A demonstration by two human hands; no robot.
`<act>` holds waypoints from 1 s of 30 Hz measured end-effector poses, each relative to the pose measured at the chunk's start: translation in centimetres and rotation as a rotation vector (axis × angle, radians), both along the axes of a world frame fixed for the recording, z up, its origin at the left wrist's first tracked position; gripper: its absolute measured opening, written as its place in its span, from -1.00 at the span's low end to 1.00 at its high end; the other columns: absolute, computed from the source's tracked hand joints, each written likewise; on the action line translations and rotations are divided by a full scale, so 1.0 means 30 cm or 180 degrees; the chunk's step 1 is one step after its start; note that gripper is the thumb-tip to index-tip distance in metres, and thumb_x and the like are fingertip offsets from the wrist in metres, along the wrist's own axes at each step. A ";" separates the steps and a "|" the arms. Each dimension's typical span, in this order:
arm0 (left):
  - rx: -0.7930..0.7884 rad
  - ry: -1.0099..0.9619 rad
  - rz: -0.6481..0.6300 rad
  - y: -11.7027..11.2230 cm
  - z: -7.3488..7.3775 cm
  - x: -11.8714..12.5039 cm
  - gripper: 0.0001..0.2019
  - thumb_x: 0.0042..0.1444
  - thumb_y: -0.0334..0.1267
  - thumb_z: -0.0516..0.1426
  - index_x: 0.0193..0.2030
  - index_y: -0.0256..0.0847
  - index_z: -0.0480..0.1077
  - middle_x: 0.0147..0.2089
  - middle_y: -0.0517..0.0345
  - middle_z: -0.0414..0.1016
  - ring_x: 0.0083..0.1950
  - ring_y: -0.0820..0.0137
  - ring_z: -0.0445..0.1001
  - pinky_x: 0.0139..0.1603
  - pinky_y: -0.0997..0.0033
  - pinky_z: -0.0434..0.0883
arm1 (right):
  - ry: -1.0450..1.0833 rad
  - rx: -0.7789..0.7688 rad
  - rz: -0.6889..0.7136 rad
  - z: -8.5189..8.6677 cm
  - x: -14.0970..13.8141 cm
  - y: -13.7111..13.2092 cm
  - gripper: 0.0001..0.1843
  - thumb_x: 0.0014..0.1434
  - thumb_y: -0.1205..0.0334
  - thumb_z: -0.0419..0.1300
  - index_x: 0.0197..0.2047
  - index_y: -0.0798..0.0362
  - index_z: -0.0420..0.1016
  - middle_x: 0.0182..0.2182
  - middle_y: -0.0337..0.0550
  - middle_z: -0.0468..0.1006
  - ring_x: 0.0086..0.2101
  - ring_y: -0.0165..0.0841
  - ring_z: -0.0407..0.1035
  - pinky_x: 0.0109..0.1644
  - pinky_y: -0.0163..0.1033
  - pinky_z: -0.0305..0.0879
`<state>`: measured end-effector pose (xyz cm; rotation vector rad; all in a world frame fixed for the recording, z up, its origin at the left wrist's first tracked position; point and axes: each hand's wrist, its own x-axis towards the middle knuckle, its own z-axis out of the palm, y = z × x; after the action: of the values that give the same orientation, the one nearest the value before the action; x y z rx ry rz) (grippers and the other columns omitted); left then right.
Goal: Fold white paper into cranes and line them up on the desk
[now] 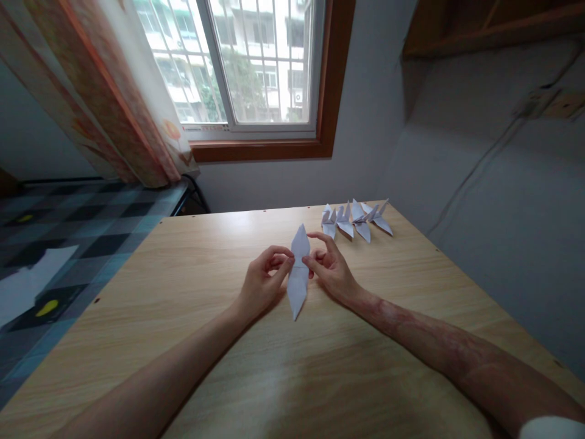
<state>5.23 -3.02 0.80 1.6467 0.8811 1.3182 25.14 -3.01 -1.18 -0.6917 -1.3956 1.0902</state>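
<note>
Between my hands is a long folded piece of white paper [298,286], pointed at both ends, with a crease across its middle. My left hand [266,274] pinches its left edge near the crease, thumb and index finger together. On the opposite edge, my right hand [333,268] grips it with the thumb in front and other fingers curled behind; its index finger stretches up near the paper's upper half. The paper is held over the wooden table [228,378], its long axis running away from me.
Several folded white paper cranes [359,221] stand in a row at the table's far right corner. Left of the table is a bed with a checked cover [27,225], with white paper sheets [36,280] on it. A wall [493,244] runs along the right; a window [256,67] is ahead.
</note>
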 end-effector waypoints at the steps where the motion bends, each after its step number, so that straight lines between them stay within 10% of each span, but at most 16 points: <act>1: -0.0014 -0.0029 0.0005 0.004 -0.001 -0.001 -0.73 0.33 -0.03 0.37 -0.09 -0.20 0.57 -0.28 0.12 0.68 -0.26 0.36 0.65 -0.18 0.40 0.54 | -0.0056 0.0036 -0.0026 0.001 0.001 -0.002 -0.44 0.39 0.07 0.39 0.36 -0.23 0.35 -0.44 -0.42 0.42 -0.44 -0.37 0.39 -0.31 -0.24 0.46; 15: 0.0072 -0.0017 0.0006 0.001 -0.002 0.001 -0.67 0.21 -0.05 0.47 0.00 -0.19 0.66 -0.01 -0.01 0.77 0.00 0.18 0.76 0.16 0.15 0.68 | -0.0678 0.0437 -0.0475 -0.006 0.015 0.006 -0.73 0.35 0.10 0.44 0.09 -0.09 0.74 -0.02 -0.11 0.74 -0.09 -0.23 0.58 0.00 -0.14 0.52; 23: 0.0890 0.0462 0.0490 0.006 0.022 -0.005 -0.87 0.24 -0.12 0.45 -0.18 -0.11 0.74 -0.23 0.11 0.60 -0.24 0.38 0.54 -0.18 0.38 0.56 | -0.0835 0.0716 -0.0838 0.012 0.025 -0.011 -0.84 0.38 0.08 0.45 -0.03 -0.16 0.85 -0.37 -0.20 0.58 -0.34 -0.31 0.39 -0.27 -0.21 0.35; 30: 0.0012 0.0132 -0.0023 -0.022 0.026 -0.003 -0.71 0.34 -0.01 0.36 -0.01 -0.18 0.65 -0.28 0.11 0.68 -0.36 0.36 0.61 -0.35 0.40 0.57 | -0.0949 0.0705 -0.0792 0.012 0.026 -0.021 -0.82 0.43 0.08 0.38 0.01 -0.18 0.83 -0.23 -0.16 0.79 -0.30 -0.23 0.54 -0.17 -0.12 0.45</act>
<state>5.13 -3.68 1.58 1.6839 0.8969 1.2855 25.92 -3.64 -0.83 -0.8634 -1.6044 0.6436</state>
